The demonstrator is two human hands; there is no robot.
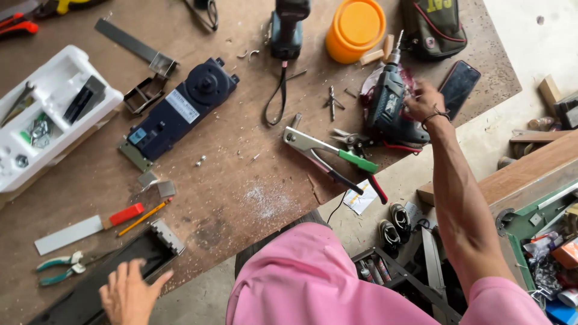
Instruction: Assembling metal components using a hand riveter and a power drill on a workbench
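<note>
My right hand [423, 101] reaches out over the brown board [241, 180] and grips the handle of a dark corded drill [388, 102] that lies at the board's right side, bit pointing away. My left hand [129, 295] rests flat, fingers spread, on a long black metal casing [90, 289] at the board's near left edge. A dark blue floor-hinge body [180, 111] lies in the middle left. A hand riveter [328, 156] with green and black grips lies between the hinge body and the drill.
A white foam tray [51, 114] with small parts sits far left. Chisel with red handle [90, 227], pencil [143, 216] and teal pliers [60, 268] lie near my left hand. An orange cup [355, 29], cordless drill [286, 30], phone [459, 87] and tool bag [433, 27] lie at the back.
</note>
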